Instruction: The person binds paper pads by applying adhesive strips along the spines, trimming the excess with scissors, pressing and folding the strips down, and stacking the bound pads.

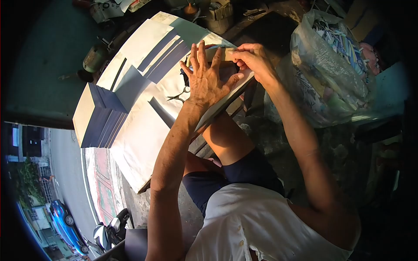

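Observation:
My left hand [204, 80] lies palm down near the right end of the board-like work table [135, 148], its fingers spread. Under and beside its fingertips is a small tan piece [227, 54], which looks like card or tape. At that piece's right end, my right hand [257, 61] has its thumb and index finger pinched together on it. A pair of dark-handled scissors [177, 95] rests just left of my left wrist. Part of a dark item beneath my left hand is hidden, so I cannot tell what it is.
Stacks of pale-covered booklets or paper blocks [102, 113] stand on the table's left, with more stacks [159, 48] farther back. To the right is a clear plastic bag [331, 65] full of paper strips. A cardboard box [220, 16] sits behind the table.

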Tool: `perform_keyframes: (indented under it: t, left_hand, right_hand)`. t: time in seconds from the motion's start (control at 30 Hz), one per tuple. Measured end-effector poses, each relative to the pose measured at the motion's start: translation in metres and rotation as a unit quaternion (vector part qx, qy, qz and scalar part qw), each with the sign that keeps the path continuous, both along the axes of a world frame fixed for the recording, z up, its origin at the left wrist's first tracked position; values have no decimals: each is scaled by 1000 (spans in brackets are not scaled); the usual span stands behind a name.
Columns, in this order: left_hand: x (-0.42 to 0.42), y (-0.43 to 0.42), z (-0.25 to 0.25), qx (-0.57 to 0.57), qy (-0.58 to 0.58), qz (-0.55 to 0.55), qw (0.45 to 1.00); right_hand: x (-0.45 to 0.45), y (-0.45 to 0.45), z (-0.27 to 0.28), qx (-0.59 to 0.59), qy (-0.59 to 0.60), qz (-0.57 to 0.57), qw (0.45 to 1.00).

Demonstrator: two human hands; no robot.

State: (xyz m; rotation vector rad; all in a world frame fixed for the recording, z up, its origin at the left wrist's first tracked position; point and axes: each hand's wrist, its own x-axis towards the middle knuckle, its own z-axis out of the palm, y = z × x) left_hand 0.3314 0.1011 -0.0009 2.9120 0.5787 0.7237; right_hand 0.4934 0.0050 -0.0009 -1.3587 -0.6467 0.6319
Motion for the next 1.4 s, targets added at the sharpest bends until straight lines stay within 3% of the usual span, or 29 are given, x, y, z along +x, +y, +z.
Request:
perform_keyframes:
  t: [0.4, 0.77, 0.87, 0.9, 0.97, 1.03, 1.1, 1.17, 1.2, 1.23, 1.27, 1.3, 1.33, 1.37, 1.4]
  left_hand:
    - [-6, 11, -3, -1, 8, 61, 998]
    - [-15, 15, -3, 18, 9, 55, 998]
    - [-17, 10, 4, 55, 12, 52, 997]
    - [-17, 0, 19, 37, -24, 31, 999]
    - [-11, -11, 48, 14, -61, 4, 998]
    - [-3, -19, 77, 34, -126, -178, 975]
    - [0, -26, 93, 82, -122, -191, 971]
    - [8, -21, 99, -19, -61, -229, 971]
    - [10, -22, 107, -120, -113, -206, 965]
    - [12, -20, 109, -130, -181, -176, 959]
    - [9, -18, 111, -355, -229, -164, 892]
    - [6, -18, 117, -559, -263, -144, 773]
    - [9, -13, 112, -581, -339, -163, 722]
    - [8, -6, 106, -614, -369, -174, 676]
    - [7, -1, 98, -620, -370, -158, 673]
  right_hand:
    - [1, -19, 1, -9, 6, -5, 1000]
    - [9, -106, 35, -45, -110, -73, 990]
    - [6, -123, 56, -80, -333, -131, 930]
    - [0, -127, 67, -81, -334, -133, 930]
    - [-15, -134, 95, -58, -510, -82, 854]
    - [-18, -137, 116, -53, -569, -47, 820]
    - [-20, -135, 128, -37, -663, 20, 748]
    - [-26, -123, 132, 3, -627, -26, 778]
    - [-27, -117, 133, 43, -588, -72, 804]
    - [-26, -110, 127, 44, -589, -74, 804]
    - [-23, -101, 110, 86, -473, -83, 873]
    - [-20, -94, 92, 127, -348, -90, 924]
    - [-17, -90, 73, 99, -195, -14, 976]
    - [-21, -84, 58, 78, -116, 34, 990]
    - [-26, -75, 37, 83, -95, 73, 989]
